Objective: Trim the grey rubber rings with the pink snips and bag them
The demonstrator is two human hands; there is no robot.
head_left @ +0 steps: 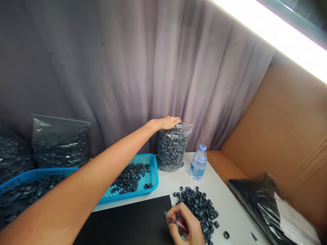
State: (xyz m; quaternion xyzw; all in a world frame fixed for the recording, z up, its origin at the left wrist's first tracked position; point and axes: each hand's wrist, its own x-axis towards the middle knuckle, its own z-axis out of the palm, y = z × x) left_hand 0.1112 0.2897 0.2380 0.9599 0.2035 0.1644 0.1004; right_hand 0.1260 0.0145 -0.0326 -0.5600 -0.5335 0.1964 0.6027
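Observation:
My left hand (167,123) reaches far forward and grips the top edge of a clear zip-lock bag (172,149); its thumb is hidden. The bag stands upright, filled with small dark grey rings. Low in the view, my right hand (185,224) is closed around a slim pinkish pen-like tool (176,223). The tool's greyish tip points left, over the right edge of a black mat (133,221). A loose heap of dark grey rings (198,206) lies just beyond and to the right of my right hand.
Blue plastic baskets (154,170) with more rings stand left, partly behind my left forearm. A water bottle (198,163) stands right of the bag. Another filled bag (60,143) leans at the back left. A black plastic package (265,204) lies on cardboard at right, near a pointed blade (254,237).

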